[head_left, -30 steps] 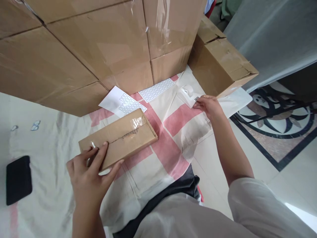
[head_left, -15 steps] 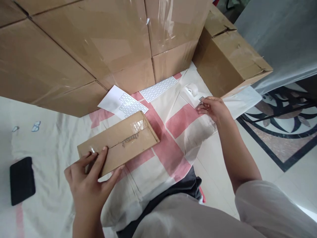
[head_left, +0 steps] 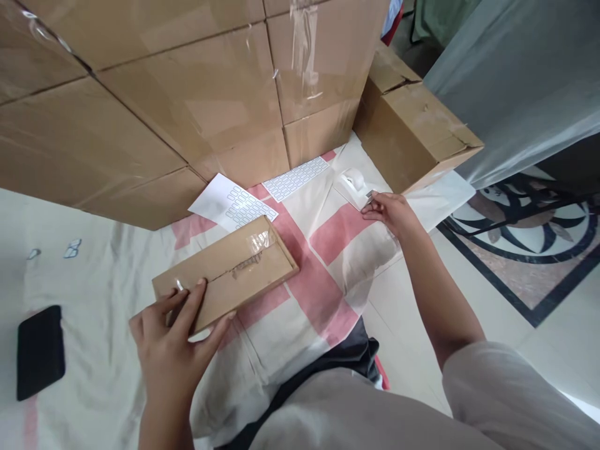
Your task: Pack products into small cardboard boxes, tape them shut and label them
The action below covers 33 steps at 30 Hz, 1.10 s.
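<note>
My left hand [head_left: 169, 344] grips the near left end of a flat cardboard box [head_left: 229, 275], fingers over its top and thumb along the near side. The box lies on the cloth, with shiny clear tape and a torn, scuffed seam on top. Over on the right, my right hand [head_left: 389, 212] pinches at the cutter end of a small white tape dispenser [head_left: 352, 186]. A tape end seems to be between the fingertips, though the strip is too clear to make out fully. The dispenser rests on the cloth.
Large taped cartons [head_left: 197, 94] stand stacked behind. Another carton [head_left: 412, 119] is at the back right. Two label sheets [head_left: 225, 200] [head_left: 296, 178] lie beyond the box. On the left are a black phone-like object [head_left: 40, 352] and small peeled labels [head_left: 72, 248]. A checked cloth [head_left: 323, 300] lies underneath.
The camera view has shifted slightly. Both hands keep nearly the same places, the left on the box and the right at the dispenser.
</note>
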Each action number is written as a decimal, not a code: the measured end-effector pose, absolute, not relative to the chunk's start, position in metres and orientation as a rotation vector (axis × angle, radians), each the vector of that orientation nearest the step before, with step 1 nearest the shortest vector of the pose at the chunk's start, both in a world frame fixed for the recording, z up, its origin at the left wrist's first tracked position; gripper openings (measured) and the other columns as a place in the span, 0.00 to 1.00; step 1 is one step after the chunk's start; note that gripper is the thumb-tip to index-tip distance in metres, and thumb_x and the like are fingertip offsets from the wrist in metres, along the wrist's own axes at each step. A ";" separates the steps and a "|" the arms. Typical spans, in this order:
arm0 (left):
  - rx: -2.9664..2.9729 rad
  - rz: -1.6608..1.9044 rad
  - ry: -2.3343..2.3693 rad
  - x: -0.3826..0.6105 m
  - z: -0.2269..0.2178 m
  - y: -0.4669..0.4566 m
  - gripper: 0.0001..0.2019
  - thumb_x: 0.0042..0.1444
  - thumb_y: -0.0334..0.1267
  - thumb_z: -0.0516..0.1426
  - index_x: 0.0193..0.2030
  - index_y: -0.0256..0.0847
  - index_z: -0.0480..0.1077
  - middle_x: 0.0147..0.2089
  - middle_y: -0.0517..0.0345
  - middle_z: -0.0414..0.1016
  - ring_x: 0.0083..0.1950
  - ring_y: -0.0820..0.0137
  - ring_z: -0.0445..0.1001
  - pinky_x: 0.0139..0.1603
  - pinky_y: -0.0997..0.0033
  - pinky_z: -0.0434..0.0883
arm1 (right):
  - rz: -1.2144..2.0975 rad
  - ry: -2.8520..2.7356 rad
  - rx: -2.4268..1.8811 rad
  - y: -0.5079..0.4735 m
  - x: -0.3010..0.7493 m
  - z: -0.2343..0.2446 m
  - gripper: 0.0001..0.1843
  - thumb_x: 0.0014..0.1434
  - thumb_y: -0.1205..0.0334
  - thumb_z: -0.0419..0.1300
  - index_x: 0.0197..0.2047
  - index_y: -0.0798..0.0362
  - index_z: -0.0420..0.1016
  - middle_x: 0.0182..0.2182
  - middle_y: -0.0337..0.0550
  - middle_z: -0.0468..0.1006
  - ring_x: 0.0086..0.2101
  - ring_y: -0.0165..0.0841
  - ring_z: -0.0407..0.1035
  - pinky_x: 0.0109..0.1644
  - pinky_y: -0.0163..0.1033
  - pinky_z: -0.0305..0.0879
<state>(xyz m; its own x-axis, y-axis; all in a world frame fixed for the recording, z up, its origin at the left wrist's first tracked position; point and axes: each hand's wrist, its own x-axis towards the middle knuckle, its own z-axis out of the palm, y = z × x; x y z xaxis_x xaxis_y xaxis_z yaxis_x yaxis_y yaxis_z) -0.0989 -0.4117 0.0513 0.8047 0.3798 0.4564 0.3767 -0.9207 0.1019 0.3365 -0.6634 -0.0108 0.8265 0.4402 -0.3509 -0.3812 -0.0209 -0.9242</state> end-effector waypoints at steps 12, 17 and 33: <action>2.978 0.843 0.601 -0.092 0.052 -0.414 0.37 0.60 0.49 0.70 0.74 0.49 0.66 0.56 0.39 0.73 0.55 0.47 0.76 0.58 0.43 0.71 | 0.716 0.030 -1.486 -0.662 0.340 -0.009 0.23 0.54 0.51 0.78 0.26 0.53 0.70 0.20 0.43 0.76 0.27 0.37 0.80 0.33 0.38 0.84; 2.955 0.886 0.603 -0.094 0.047 -0.412 0.39 0.58 0.49 0.70 0.75 0.50 0.66 0.55 0.40 0.72 0.56 0.46 0.76 0.60 0.43 0.70 | 0.716 -0.066 -1.395 -0.671 0.340 -0.012 0.25 0.52 0.49 0.80 0.25 0.53 0.70 0.24 0.40 0.76 0.35 0.36 0.83 0.44 0.36 0.85; 2.920 0.917 0.648 -0.092 0.042 -0.412 0.32 0.57 0.51 0.70 0.68 0.48 0.73 0.52 0.44 0.73 0.55 0.51 0.76 0.57 0.50 0.71 | 0.661 -0.128 -1.522 -0.674 0.338 -0.020 0.30 0.44 0.52 0.83 0.19 0.51 0.64 0.25 0.47 0.82 0.32 0.31 0.81 0.41 0.31 0.82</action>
<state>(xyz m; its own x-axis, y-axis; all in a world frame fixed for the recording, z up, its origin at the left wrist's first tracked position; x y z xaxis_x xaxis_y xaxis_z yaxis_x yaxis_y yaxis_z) -0.0922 -0.4122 0.0424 0.7425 0.3905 0.5442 0.3824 -0.9142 0.1342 0.3384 -0.6736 -0.0197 0.8212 0.4719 -0.3208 -0.3187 -0.0871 -0.9438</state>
